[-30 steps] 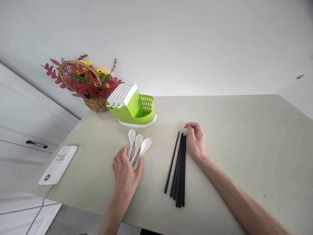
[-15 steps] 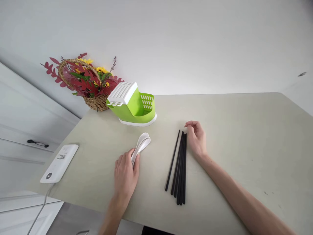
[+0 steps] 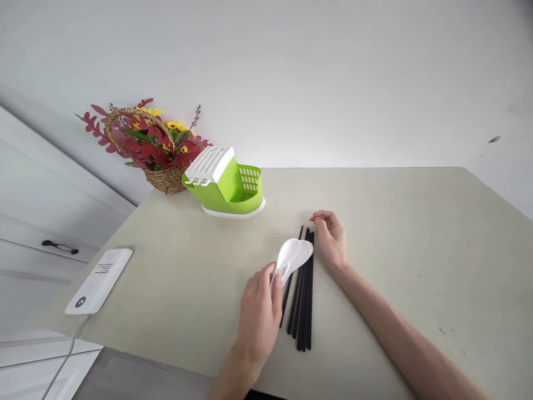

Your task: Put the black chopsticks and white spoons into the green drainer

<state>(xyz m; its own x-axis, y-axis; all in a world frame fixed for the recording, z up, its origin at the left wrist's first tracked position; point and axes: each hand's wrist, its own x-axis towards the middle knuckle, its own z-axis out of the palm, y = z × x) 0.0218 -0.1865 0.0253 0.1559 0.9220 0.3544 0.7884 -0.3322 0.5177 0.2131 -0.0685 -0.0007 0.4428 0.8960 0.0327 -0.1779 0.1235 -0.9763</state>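
My left hand is closed around the handles of the white spoons. Their bowls overlap and point away from me, up off the table, covering part of the black chopsticks. Several chopsticks lie side by side on the table, with one slightly apart on the left. Just right of their far ends, my right hand rests on the table, its fingers curled in with nothing visible in them.
A green and white utensil holder stands toward the back left, beside a wicker basket of artificial flowers. On the left edge of the table lies a white power strip with a cable. A wall rises behind.
My left hand has gathered the three spread spoons into a bunch, lifted them and carried them right, over the chopsticks. My right hand has stayed in place.
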